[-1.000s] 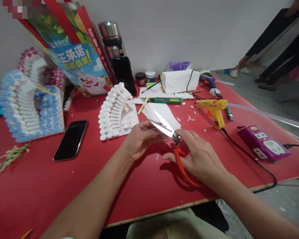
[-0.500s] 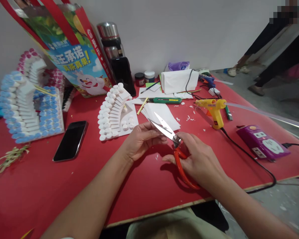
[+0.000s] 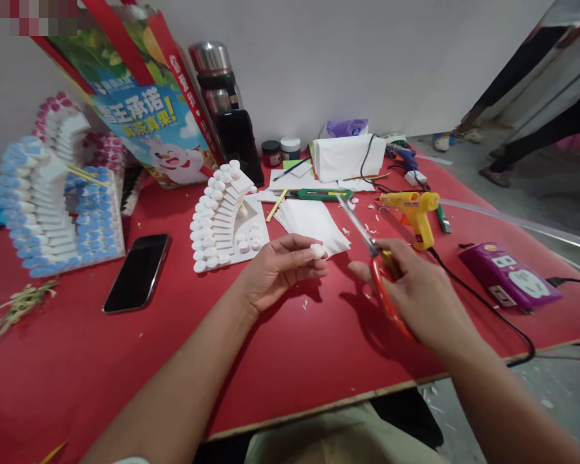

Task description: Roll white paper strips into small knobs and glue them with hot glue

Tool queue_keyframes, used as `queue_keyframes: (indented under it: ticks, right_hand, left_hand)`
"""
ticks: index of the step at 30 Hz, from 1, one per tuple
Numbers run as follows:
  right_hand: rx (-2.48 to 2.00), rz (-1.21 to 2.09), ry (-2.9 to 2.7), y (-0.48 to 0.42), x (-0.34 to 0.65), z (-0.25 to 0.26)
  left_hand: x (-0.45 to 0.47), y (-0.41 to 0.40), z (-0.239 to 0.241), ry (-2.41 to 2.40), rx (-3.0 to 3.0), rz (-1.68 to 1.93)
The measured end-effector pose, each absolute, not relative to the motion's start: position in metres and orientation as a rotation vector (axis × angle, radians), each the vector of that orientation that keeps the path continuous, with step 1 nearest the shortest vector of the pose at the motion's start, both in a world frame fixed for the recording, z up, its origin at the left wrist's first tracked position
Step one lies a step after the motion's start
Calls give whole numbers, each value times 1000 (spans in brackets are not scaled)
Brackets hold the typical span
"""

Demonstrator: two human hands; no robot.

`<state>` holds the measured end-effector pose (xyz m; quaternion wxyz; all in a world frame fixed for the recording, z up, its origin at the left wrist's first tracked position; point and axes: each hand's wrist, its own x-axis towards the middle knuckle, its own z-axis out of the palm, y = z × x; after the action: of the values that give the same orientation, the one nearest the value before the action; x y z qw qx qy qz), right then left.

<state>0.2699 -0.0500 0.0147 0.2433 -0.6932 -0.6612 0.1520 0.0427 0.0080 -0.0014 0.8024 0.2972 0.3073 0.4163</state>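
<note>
Now the scissors have swung rightward, blades shut, gripped in the right hand; the left hand pinches a white foam bit. White sheets lie just behind, a glue gun beside the scissors.

A small white foam lump, rounded and rough-edged, is held just right of the frame's centre, lifted off the red counter. The scissors are near it on the right, not touching. They have red-orange handles and steel blades drawn together, slanting toward the upper left.
</note>
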Motion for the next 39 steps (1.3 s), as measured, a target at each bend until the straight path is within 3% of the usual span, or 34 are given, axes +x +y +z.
queue_keyframes:
  ticks: [12,20,24,27,32,39]
  right_hand:
    - [-2457,26,-2132,-19,285,11]
    - [-1985,-165,-2306,-24,275,43]
    - [-1439,98,-2204,-7,241,67]
    - [-1236,357,-2068,12,220,53]
    - [-1049,624,-1811,18,210,20]
    - [-924,965,-1573,12,207,20]
  left_hand:
    - [37,12,-6,693,721,951]
    - [36,15,-4,675,790,967]
    - [37,14,-1,641,765,1041]
    - [36,14,0,651,734,1126]
    - [35,16,1,658,739,1156]
    - [39,13,0,636,766,1123]
